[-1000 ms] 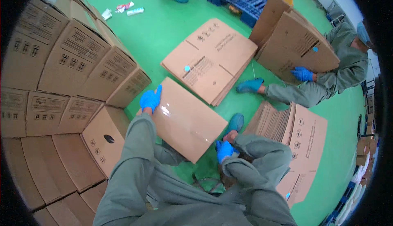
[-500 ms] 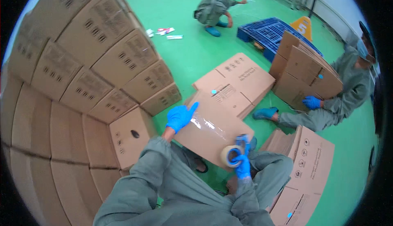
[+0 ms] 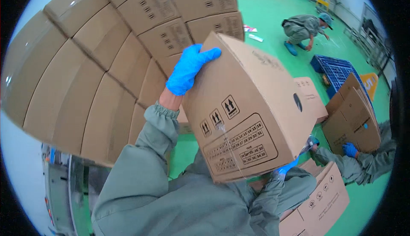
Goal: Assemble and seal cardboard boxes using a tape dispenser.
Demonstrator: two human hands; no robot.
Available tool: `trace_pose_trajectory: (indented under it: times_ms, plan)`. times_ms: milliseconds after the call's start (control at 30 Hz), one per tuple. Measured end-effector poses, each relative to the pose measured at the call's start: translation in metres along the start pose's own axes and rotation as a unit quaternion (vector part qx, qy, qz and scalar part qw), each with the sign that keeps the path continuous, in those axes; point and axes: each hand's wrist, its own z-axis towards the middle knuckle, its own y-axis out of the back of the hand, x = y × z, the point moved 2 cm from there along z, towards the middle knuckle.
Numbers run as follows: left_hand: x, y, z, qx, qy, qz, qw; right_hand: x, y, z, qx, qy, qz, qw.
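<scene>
A cardboard carton, printed with upward arrows and number grids, is tilted in front of me. My left hand, in a blue glove, grips its upper left edge with the thumb over the corner. A strip of clear tape runs down the printed side to the lower edge. My right hand, also blue-gloved, is at the carton's lower right corner, its fingers mostly hidden behind the box. The tape dispenser it held a moment earlier is largely out of sight; a small shiny part shows beside the corner. A dark oval hole marks another face.
Stacked cartons form a wall at left. Flattened cartons lie at lower right. A co-worker's gloved hand holds folded cardboard; another person crouches farther back, near a blue pallet. Grey machinery stands at lower left.
The carton has been lifted and turned, so a printed side now faces me. My left hand has risen with it, and my right hand has gone mostly behind it. My view has swung left.
</scene>
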Motion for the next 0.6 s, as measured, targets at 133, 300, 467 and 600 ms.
trace_pose_trajectory:
  times_ms: [133,300,467,600]
  plan:
    - [-0.018,0.042,-0.038,-0.140,-0.142,0.029,0.980,0.001,-0.022,0.001,0.098,-0.040,-0.029,0.994]
    - [0.043,0.097,-0.067,-0.357,-0.217,-0.093,0.904,-0.006,-0.003,0.002,0.032,-0.096,-0.067,0.993]
    - [0.140,0.152,-0.083,-0.597,-0.176,-0.131,0.771,-0.010,0.020,-0.004,-0.004,-0.078,-0.093,0.993]
    - [0.204,0.194,-0.083,-0.725,-0.057,0.001,0.686,-0.010,0.021,-0.009,-0.017,-0.070,-0.090,0.993]
